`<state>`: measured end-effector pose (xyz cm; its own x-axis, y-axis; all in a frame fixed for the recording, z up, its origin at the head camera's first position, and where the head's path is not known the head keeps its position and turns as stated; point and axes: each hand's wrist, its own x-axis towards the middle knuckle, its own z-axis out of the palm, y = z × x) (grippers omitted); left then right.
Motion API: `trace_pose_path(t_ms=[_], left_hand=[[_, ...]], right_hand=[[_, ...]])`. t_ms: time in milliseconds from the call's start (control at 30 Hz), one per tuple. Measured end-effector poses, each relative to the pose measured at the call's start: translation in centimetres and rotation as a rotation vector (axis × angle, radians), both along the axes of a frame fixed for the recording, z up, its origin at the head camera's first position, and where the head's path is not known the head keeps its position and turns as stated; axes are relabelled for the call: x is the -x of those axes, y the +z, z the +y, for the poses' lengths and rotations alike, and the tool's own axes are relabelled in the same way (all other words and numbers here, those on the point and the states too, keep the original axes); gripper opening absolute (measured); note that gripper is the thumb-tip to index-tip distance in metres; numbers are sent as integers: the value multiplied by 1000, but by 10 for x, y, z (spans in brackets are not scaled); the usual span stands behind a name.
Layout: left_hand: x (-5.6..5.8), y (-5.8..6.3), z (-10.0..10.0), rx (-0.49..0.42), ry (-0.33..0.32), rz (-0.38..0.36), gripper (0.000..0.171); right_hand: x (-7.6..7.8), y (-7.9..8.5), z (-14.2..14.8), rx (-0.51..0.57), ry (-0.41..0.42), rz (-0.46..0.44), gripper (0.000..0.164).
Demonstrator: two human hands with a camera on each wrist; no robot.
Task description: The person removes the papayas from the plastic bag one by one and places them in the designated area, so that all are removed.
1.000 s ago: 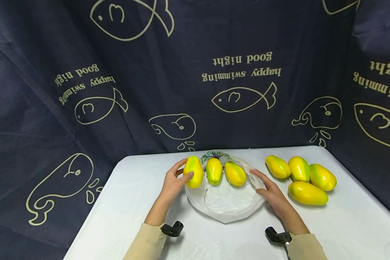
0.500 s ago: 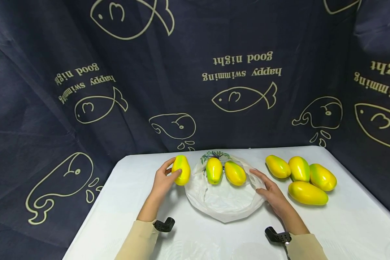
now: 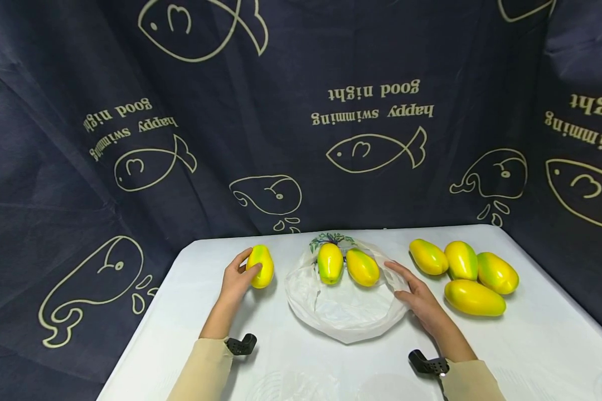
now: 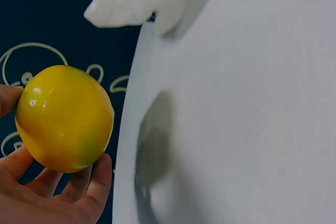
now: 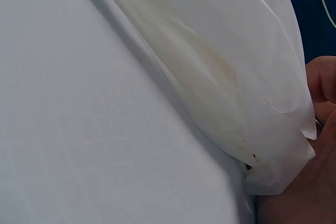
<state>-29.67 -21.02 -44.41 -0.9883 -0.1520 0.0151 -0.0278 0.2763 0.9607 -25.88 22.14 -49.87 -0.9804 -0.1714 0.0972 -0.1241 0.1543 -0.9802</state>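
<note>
My left hand point(image 3: 234, 279) grips a yellow papaya point(image 3: 263, 268) with green patches, left of the white plastic bag point(image 3: 351, 333). In the left wrist view, thumb and fingers curl round this papaya point(image 4: 65, 119), whose shadow falls on the table apart from it. Two more papayas lie inside the bag: one upright in view point(image 3: 330, 263), beside it a tilted papaya point(image 3: 363, 267). My right hand point(image 3: 420, 295) holds the bag's right rim. Seen from the right wrist, the bag's film point(image 5: 262, 72) covers part of that hand.
Several papayas point(image 3: 474, 298) sit grouped on the white table point(image 3: 331, 373) to the right of the bag. A dark curtain point(image 3: 261, 139) with fish and whale drawings hangs behind and at both sides. Each wrist wears a black camera strap.
My left hand has carried its papaya out from over the bag's left side and leftward, then a little lower. The right hand and the bag stay in place.
</note>
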Motion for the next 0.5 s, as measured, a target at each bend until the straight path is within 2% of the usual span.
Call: trace_pose_path(t_ms=[233,500], left_hand=[[3,-4,-15,37,8,-38,61],[2,-7,-25,71,-14,-69,62]], right_hand=[[-1,0,-1,-17,0,13,70],[0,-1,-1,-31,-9,15,70]])
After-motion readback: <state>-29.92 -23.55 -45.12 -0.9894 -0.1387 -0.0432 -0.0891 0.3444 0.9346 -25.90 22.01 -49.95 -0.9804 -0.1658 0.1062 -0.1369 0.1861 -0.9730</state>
